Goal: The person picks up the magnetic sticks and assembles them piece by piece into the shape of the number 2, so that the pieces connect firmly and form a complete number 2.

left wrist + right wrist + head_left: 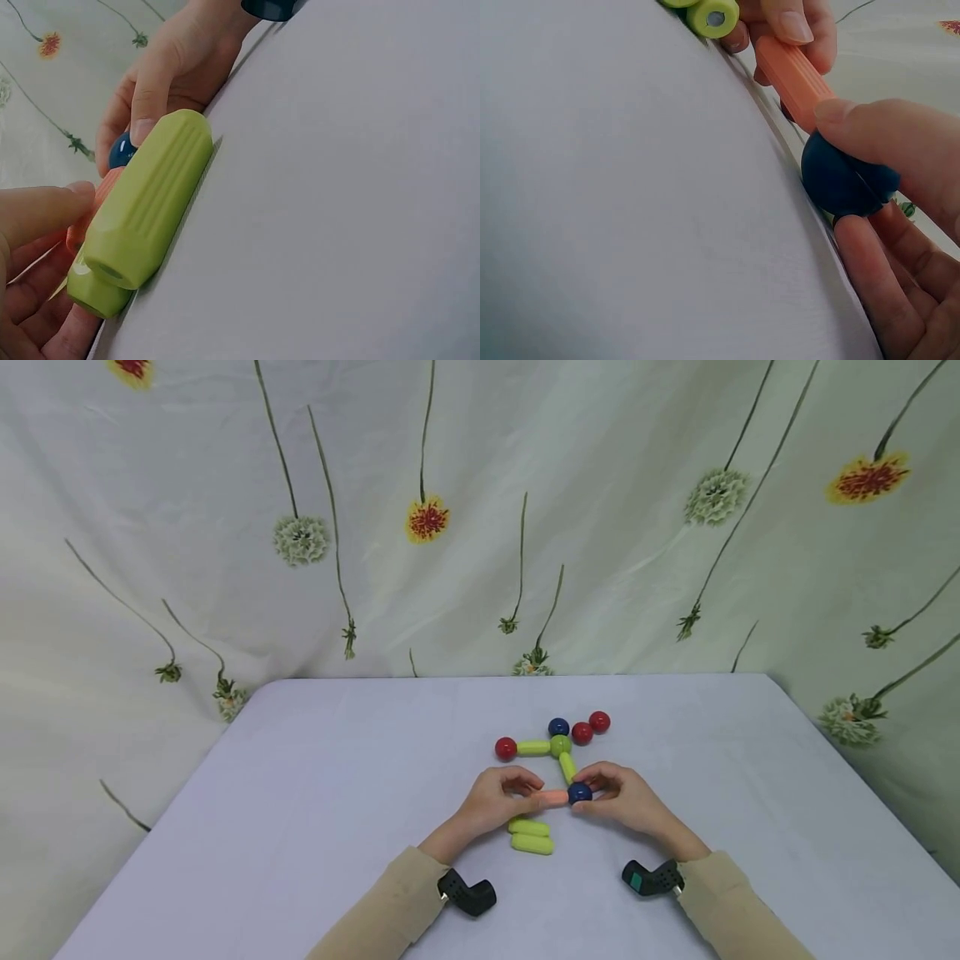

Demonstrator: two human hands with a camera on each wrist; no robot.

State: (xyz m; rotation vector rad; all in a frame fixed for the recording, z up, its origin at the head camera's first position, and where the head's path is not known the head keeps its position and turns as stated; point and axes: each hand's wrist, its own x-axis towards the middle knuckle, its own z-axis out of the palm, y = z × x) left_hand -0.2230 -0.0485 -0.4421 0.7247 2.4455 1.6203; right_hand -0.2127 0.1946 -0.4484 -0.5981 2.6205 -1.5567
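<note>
My left hand [501, 795] pinches an orange rod [791, 79] with ribbed sides. The rod's far end meets a dark blue ball [844, 176], which my right hand [622, 795] grips between thumb and fingers. From this ball a yellow-green rod [567, 767] runs up to a green ball [560, 745]. Another yellow-green rod [533, 747] links the green ball to a red ball [506, 748] on the left. Just beside my left hand, two loose yellow-green rods [154, 202] lie side by side on the table.
A second blue ball [558, 727] sits against or just behind the green ball; which, I cannot tell. Two red balls [591, 727] lie to its right. The white-covered table [337, 777] ends at a flowered cloth [480, 593] behind. Both wrists wear black devices [468, 893].
</note>
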